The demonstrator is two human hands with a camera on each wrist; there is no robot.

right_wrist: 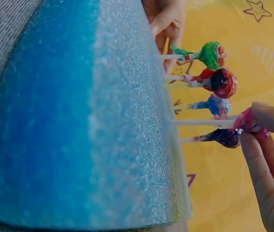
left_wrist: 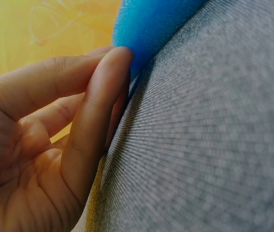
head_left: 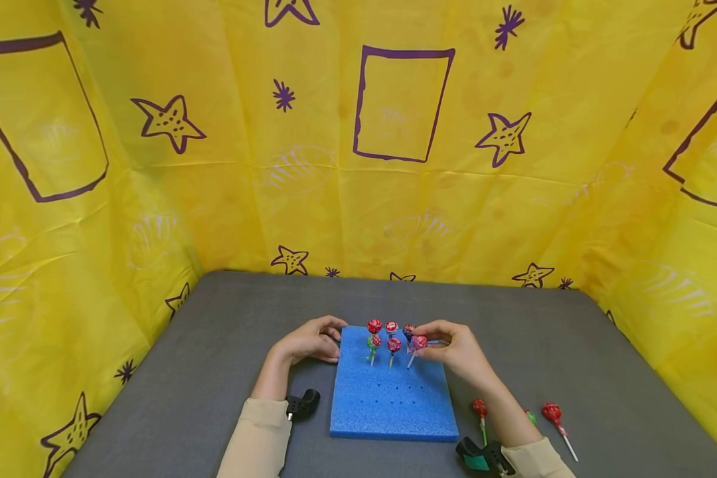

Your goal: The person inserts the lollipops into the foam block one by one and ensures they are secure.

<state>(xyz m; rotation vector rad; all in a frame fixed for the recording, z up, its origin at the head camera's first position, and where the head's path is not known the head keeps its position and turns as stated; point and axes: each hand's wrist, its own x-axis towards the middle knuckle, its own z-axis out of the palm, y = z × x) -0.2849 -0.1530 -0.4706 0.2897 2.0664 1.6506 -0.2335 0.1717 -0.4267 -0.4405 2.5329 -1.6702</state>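
Observation:
A blue foam board [head_left: 394, 415] with small holes lies on the table. Several wrapped lollipops stand in its far part, among them a green-and-red lollipop [right_wrist: 211, 55] and a dark red lollipop [right_wrist: 223, 82]. My right hand [head_left: 454, 348] pinches the pink-wrapped lollipop [right_wrist: 247, 124] by its head between thumb and fingertips; its white stick [right_wrist: 199, 123] reaches down to the foam, slightly tilted. At the board's far left corner, the left hand [head_left: 313, 340] rests its relaxed fingers against the edge. The left thumb [left_wrist: 110, 77] touches the foam's side in the left wrist view.
Right of the board lie a red lollipop [head_left: 480, 407], a green lollipop [head_left: 531, 417] mostly hidden by the right forearm, and another red lollipop [head_left: 552, 412] with a white stick. Yellow patterned cloth [head_left: 311, 212] encloses the grey table [head_left: 233, 312] at the back and sides.

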